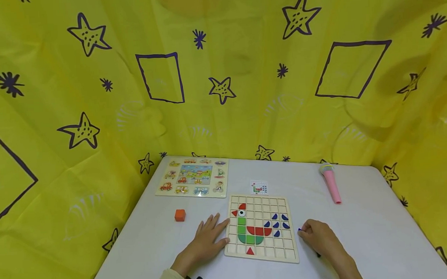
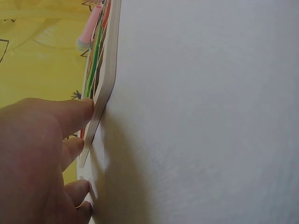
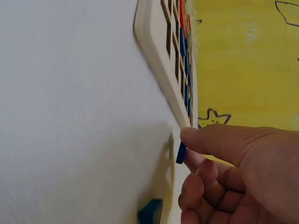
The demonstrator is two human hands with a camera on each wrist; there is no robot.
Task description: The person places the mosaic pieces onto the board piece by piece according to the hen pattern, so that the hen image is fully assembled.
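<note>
A wooden grid board [image 1: 279, 253] lies on the table, bearing red, green and blue pieces laid out as a bird. My left hand [image 1: 207, 240] rests at its left edge with fingers spread; in the left wrist view the thumb [image 2: 77, 114] touches the board's side. Just off the board's right edge, my right hand [image 1: 322, 238] pinches a small blue piece [image 3: 181, 153] between thumb and finger. Another dark blue piece [image 3: 150, 212] lies on the table below that hand. A small picture card [image 1: 259, 187] showing the bird lies behind the board.
An orange cube [image 1: 180, 215] sits left of the board. Behind it lies a vehicle picture puzzle [image 1: 159, 191]. A pink toy microphone [image 1: 331, 186] lies at the back right. Yellow patterned cloth [image 1: 245, 125] hangs behind and beside the white table [image 1: 380, 232].
</note>
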